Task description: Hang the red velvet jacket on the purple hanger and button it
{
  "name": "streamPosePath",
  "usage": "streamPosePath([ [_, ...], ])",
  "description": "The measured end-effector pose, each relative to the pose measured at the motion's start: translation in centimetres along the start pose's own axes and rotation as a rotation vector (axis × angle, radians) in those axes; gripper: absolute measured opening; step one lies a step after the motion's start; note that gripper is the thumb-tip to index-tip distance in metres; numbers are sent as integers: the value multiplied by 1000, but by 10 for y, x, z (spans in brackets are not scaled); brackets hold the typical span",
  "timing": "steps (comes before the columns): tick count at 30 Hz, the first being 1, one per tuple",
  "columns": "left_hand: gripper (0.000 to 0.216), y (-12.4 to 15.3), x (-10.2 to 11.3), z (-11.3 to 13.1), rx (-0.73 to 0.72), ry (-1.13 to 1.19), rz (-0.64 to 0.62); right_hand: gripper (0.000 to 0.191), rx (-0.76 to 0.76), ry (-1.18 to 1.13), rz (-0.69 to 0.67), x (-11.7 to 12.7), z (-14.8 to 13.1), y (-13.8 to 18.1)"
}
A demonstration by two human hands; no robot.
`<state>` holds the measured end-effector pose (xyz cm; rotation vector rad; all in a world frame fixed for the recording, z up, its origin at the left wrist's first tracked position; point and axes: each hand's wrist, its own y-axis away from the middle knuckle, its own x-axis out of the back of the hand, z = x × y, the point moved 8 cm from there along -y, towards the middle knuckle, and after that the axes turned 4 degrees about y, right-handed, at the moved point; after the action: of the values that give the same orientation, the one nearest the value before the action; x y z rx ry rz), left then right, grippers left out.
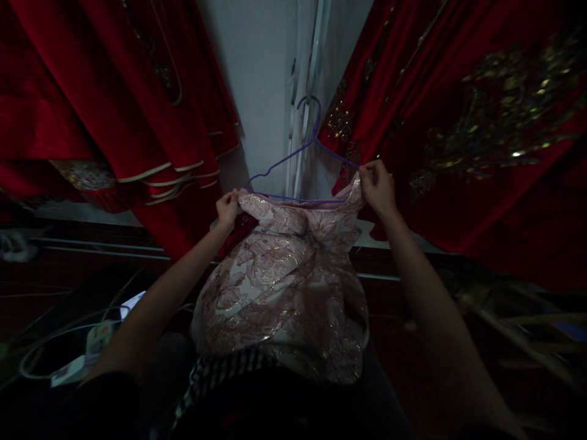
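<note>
A pale pink garment (284, 287) with a shiny leaf pattern hangs down in front of me from a purple wire hanger (300, 153). My left hand (228, 208) is closed on the garment's left shoulder at the hanger's left end. My right hand (376, 186) pinches the garment's right shoulder together with the hanger's right arm. The hanger's hook points up, free of any rail. The garment's lower part rests against my lap.
Red velvet garments with gold embroidery hang on the left (137, 110) and on the right (481, 140). A white wall (261, 91) shows between them. A white power strip with cables (92, 348) lies on the dark floor at lower left.
</note>
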<state>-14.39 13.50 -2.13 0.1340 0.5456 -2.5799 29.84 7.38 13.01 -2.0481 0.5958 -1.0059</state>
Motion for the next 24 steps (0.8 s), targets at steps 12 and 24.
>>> streamPosePath([
  [12, 39, -25, -27, 40, -145, -31, -145, 35, 4, 4, 1, 0, 1, 1],
  [24, 37, 5, 5, 23, -94, -136, -35, 34, -2, 27, 5, 1, 1, 0],
])
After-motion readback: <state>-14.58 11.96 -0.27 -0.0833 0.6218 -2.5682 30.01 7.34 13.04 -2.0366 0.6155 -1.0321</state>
